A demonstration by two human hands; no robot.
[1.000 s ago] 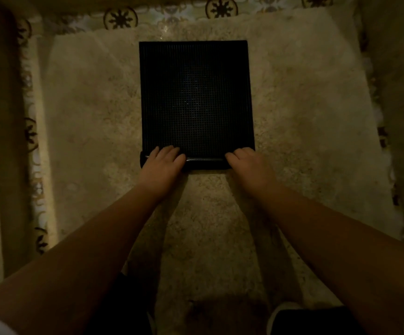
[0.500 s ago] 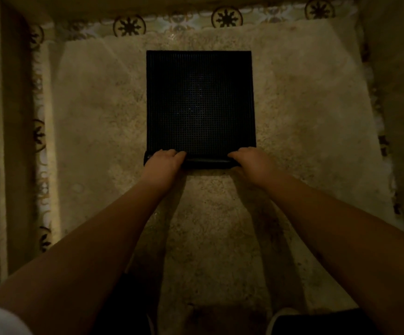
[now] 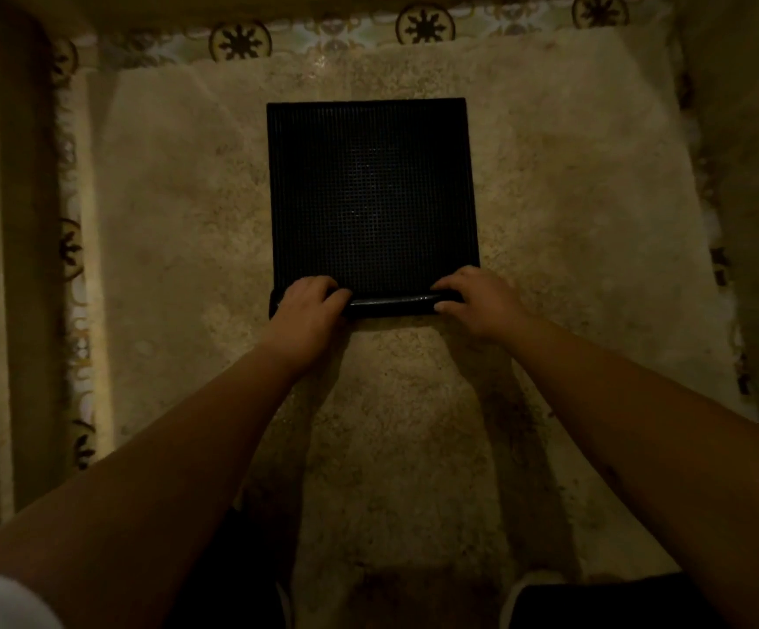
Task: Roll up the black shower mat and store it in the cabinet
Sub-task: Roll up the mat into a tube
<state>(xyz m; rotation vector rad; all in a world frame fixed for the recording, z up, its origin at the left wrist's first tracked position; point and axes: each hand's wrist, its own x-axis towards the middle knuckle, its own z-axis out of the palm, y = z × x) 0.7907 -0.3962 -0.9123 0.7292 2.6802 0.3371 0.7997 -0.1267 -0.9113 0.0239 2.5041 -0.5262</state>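
While most of the mat point(image 3: 371, 197) lies flat on the rug point(image 3: 573, 211) in the upper middle of the frame, only its near edge is turned into a thin roll point(image 3: 391, 305). Left hand point(image 3: 307, 306) and right hand point(image 3: 477, 301) sit on the roll's two ends, fingers curled over it and pressed together. Judging by this, rolling has barely begun; nearly the whole length remains, and no cabinet is in view
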